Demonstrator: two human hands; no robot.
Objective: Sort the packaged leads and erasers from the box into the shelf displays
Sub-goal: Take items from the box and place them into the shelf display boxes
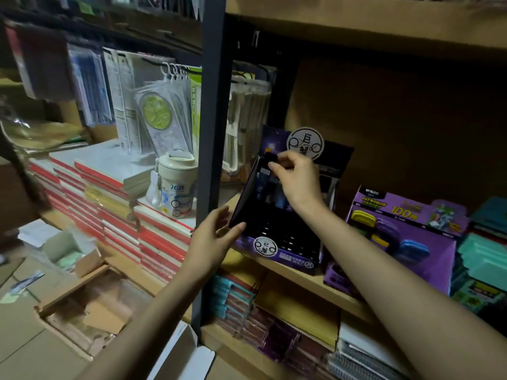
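Dim stockroom shelving; wooden shelf (301, 278) at centre frame carries black-and-purple display (285, 256). Right hand (296, 179) pinches small dark pack (270, 157) at display's upper rows; leads or eraser, cannot tell. Left hand (211, 242), fingers fairly straight, steadies display's left wall. Few packs seated up top, lower slots look bare. Cardboard box (90, 311) lower left on floor, contents blurred. Judged early to midway.

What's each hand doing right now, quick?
Left hand: open, fingers touching the dark display box at its side.
Right hand: pinching a small dark packet over that box.
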